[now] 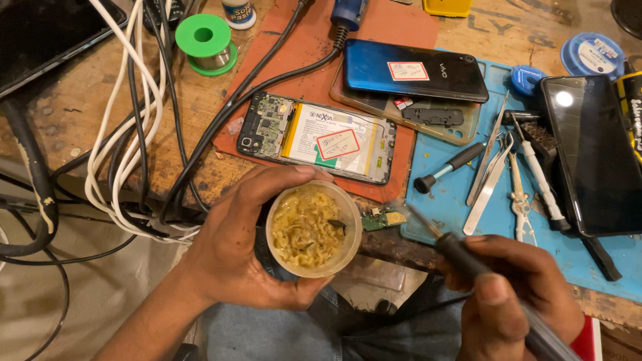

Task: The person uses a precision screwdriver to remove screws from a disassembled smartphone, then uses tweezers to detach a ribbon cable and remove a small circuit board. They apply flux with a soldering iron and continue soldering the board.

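A round tub (pixel 313 230) of yellowish paste is held in the left hand (pixel 231 251), with the fingers curled about its far rim and the thumb under its near side; the grip is closed snugly on the tub. A soldering iron (pixel 461 257) is held in the right hand (pixel 518 294) like a pen, the fingers wrapped shut about its dark handle, and its thin tip is pointed up and left towards the tub's right rim. Whether the tip touches the tub cannot be told, since the tip is blurred.

The tub is held just in front of the near edge of an opened phone (pixel 315 137), which lies back-up on a reddish mat (pixel 394 27) with its board and battery exposed. A small green circuit board (pixel 384 218) lies just right of the tub, at the bench edge. Right of the opened phone a blue mat (pixel 495 214) is spread, and on it a screwdriver (pixel 447 167), tweezers (pixel 487 177) and a brush (pixel 543 174) are laid. A blue phone (pixel 414 70) rests beyond the opened phone, on a clear case. A green solder spool (pixel 206 41) stands to the far left of the opened phone, and white and black cables (pixel 127 134) are tangled left of it.
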